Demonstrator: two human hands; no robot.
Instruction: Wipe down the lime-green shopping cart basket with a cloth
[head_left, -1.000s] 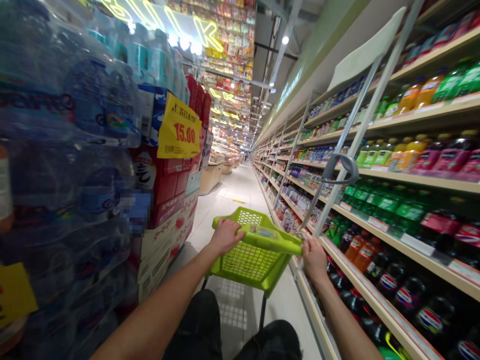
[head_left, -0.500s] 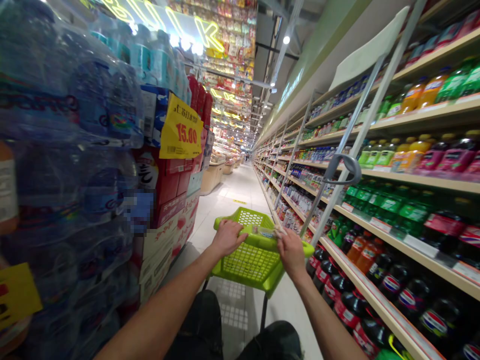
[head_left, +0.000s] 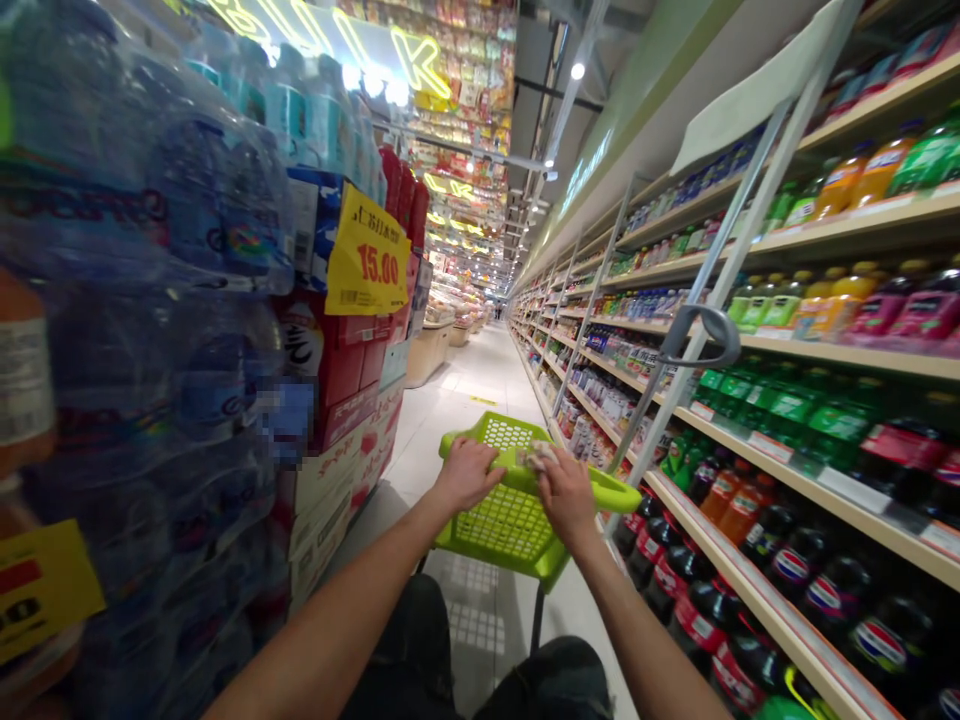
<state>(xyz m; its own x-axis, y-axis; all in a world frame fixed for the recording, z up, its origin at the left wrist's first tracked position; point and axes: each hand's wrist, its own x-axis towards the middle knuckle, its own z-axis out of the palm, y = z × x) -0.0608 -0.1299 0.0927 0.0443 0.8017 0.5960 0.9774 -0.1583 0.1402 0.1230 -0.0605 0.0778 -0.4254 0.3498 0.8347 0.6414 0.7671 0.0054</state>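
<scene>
A lime-green shopping cart [head_left: 502, 525] with a perforated plastic basket stands in front of my knees. My left hand [head_left: 469, 472] is closed around the left part of its handle. My right hand [head_left: 566, 490] presses a crumpled whitish wipe [head_left: 541, 456] onto the middle of the handle, its fingers bunched over it. The wipe is small and partly covered by the fingers, so whether it is paper or cloth is unclear. To the right of my right hand, the bare green handle end [head_left: 619, 493] sticks out.
Shelves of soda bottles [head_left: 832, 415] line the right side, close to the cart. A grey ring-shaped handle [head_left: 701, 335] on a metal pole juts out there. Shrink-wrapped water bottles [head_left: 217, 370] and stacked cartons [head_left: 349, 410] rise on the left. The tiled aisle floor [head_left: 480, 365] runs ahead.
My right hand has slid left along the cart handle with the wipe, closer to my left hand. My left hand keeps its grip. The view has shifted slightly.
</scene>
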